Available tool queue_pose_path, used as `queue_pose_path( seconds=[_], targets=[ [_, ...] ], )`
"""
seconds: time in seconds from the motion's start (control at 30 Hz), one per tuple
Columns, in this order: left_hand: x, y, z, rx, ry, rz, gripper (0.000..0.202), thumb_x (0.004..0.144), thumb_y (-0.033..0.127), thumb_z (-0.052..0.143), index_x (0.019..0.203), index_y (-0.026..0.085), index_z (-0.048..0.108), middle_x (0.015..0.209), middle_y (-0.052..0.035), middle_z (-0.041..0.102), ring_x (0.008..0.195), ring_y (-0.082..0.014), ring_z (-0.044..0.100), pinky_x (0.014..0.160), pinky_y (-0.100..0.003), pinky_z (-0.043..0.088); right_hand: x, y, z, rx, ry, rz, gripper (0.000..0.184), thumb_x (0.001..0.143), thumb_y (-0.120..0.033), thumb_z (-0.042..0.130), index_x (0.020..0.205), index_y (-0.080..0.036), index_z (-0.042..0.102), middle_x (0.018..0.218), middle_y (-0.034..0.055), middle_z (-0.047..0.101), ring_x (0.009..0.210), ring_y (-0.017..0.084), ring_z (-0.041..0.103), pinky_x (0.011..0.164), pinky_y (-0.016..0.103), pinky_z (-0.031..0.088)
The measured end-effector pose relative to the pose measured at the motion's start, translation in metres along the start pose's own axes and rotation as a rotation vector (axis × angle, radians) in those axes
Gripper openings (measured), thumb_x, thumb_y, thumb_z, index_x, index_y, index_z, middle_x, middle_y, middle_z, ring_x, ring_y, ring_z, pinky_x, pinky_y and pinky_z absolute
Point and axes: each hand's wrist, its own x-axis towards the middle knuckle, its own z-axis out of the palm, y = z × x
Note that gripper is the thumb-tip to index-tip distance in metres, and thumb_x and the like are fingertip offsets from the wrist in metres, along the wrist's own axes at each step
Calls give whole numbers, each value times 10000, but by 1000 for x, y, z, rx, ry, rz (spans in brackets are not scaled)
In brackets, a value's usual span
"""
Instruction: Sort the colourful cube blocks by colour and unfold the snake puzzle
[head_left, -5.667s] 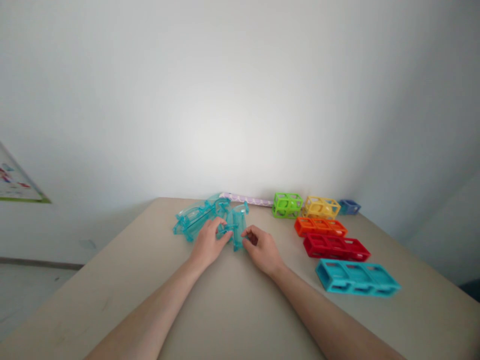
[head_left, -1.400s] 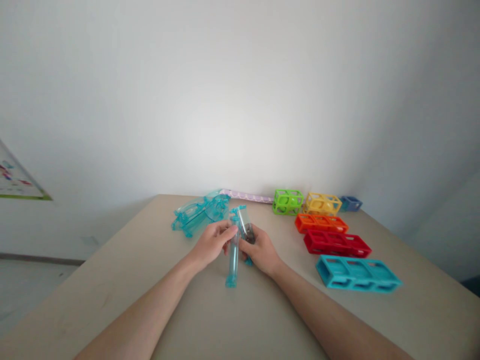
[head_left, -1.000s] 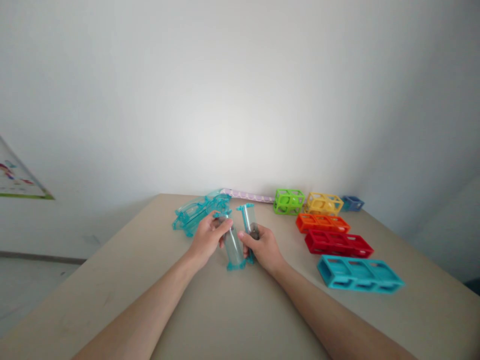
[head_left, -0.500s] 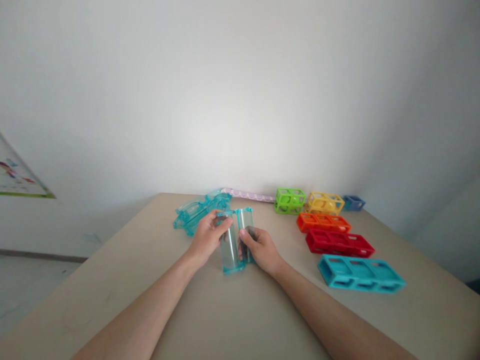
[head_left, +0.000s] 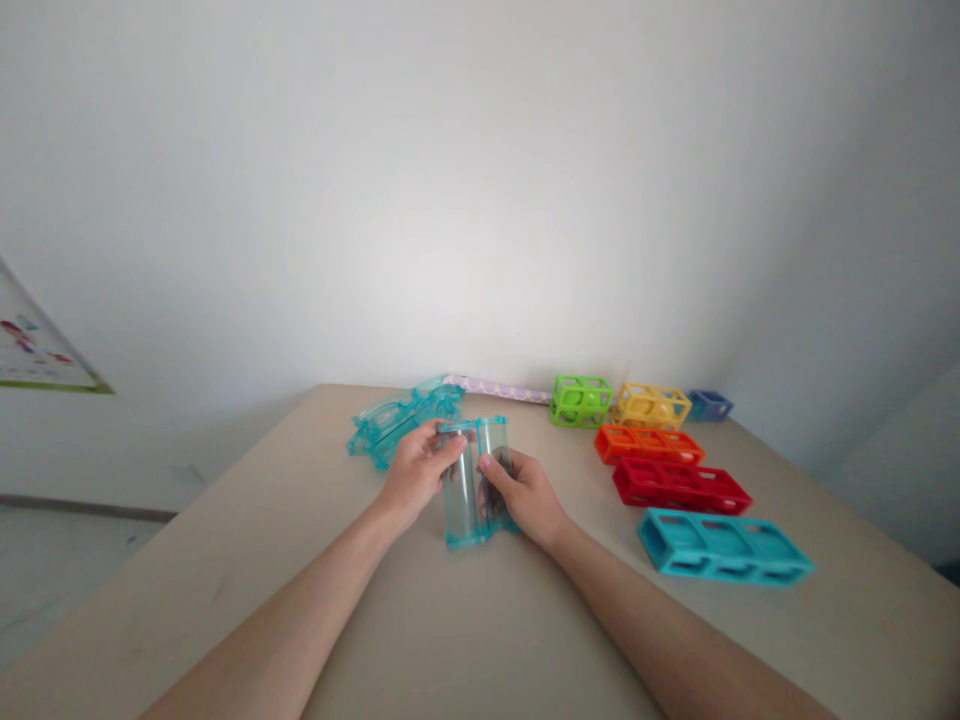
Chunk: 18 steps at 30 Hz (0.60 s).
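My left hand [head_left: 414,472] is closed on a clear plastic track piece [head_left: 461,505] with teal edges, thumb in front and fingers behind. A second clear track piece [head_left: 493,437], also teal-edged, is gripped by my right hand [head_left: 531,497] with the thumb on its face. Both pieces stand roughly upright, side by side, their long edges appearing to touch; whether they are joined I cannot tell. Part of the right piece is hidden by my fingers. Just behind my left hand lies a heap of transparent teal pieces [head_left: 394,425].
On the table [head_left: 247,570] at right lie teal [head_left: 724,548], red [head_left: 682,487] and orange [head_left: 649,446] open-frame blocks. Green [head_left: 581,402], yellow [head_left: 651,406] and blue [head_left: 709,405] ones stand farther back. A patterned lilac strip [head_left: 499,390] runs along the wall [head_left: 480,200].
The narrow gap between the two clear pieces has closed, and their top edges now line up more evenly. Both hands keep their hold; the scene has shifted very slightly in view.
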Motion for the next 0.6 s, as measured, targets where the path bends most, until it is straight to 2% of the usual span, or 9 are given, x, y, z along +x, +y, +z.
queue_pose_path(
  seconds=[0.07,0.23,0.4,0.6],
  targets=[
    [0,0,0,16,16,4,336,710,423,723,853,143,605,618,19,596,428,-58,454,346,-162,291,0,-1,0,7,9,7,417,822,-581,568,698,-186,515,532,-13,610,414,116,555,436,228,437],
    [1,-4,-2,122,46,27,349,754,471,661,871,148,600,838,-48,682,435,-68,499,310,-168,326,-3,-8,1,55,49,36,396,815,-583,572,758,-198,500,480,-56,568,343,111,525,361,207,410],
    [2,-9,-4,179,25,36,353,772,503,625,817,155,585,669,-9,629,384,-79,486,314,-184,368,-7,-16,2,103,35,56,403,783,-563,628,719,-196,477,471,-65,564,307,95,500,315,183,381],
    [1,-7,0,147,8,79,318,782,486,620,828,191,511,588,61,546,334,-72,451,297,-181,364,-5,-16,3,128,10,107,417,782,-590,610,737,-189,504,435,-66,548,269,92,466,276,172,342]
  ],
)
